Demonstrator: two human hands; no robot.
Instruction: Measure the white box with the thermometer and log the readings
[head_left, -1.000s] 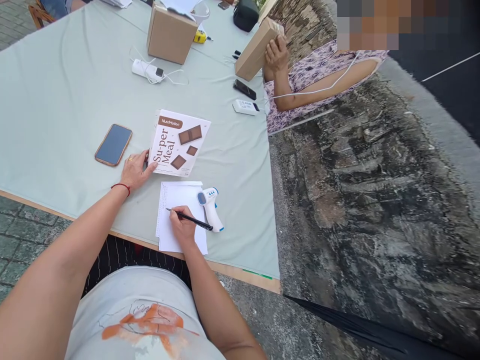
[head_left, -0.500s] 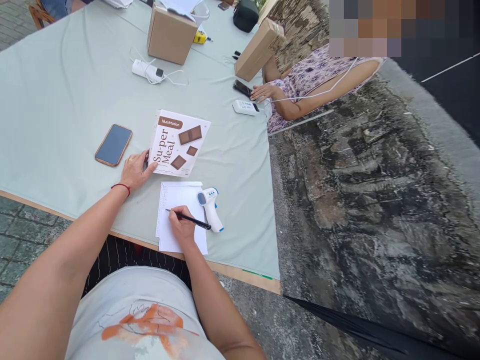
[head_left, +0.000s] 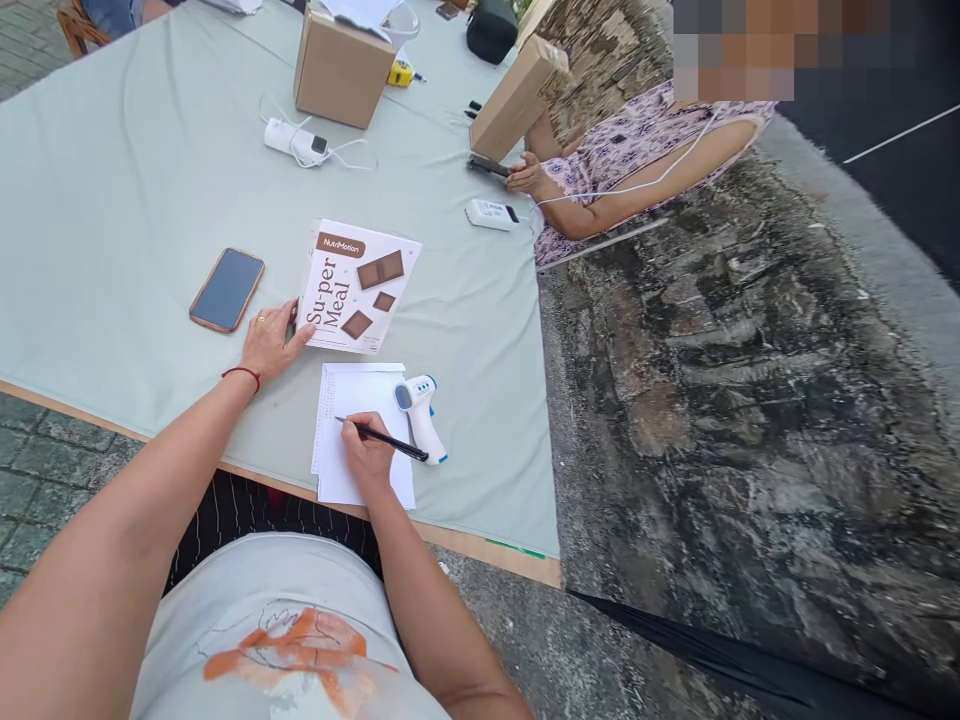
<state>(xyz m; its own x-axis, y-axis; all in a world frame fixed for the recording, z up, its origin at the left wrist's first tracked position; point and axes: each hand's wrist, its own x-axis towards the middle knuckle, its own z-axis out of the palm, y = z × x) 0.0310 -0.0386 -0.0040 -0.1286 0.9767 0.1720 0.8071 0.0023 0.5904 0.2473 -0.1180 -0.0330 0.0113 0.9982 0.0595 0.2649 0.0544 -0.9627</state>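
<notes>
Pen (head_left: 394, 441) in the right hand (head_left: 367, 460): thumb and fingers are closed together around it near its point, and the black barrel slants back over the hand. The pen's tip is at the left part of the paper (head_left: 365, 390), close to the columns of small writing along the sheet's left side. The paper lies flat by the near edge of the table (head_left: 150, 250), toward the near right corner, with the right hand resting over its middle.

The left hand (head_left: 271, 340) is clamped on the lower left corner of the white box (head_left: 364, 290), thumb on the printed front, fingers at the left side. The box sits just beyond the paper, farther from the near edge. A phone (head_left: 227, 290) lies left of the box, near the left hand. The thermometer (head_left: 424, 420) lies along the paper's right side, its head overlapping the sheet; the pen's rear end crosses above its handle, and whether they touch I cannot tell.

At the table's right edge, a co-worker's hand (head_left: 527, 176) is on a black gadget (head_left: 487, 165).
</notes>
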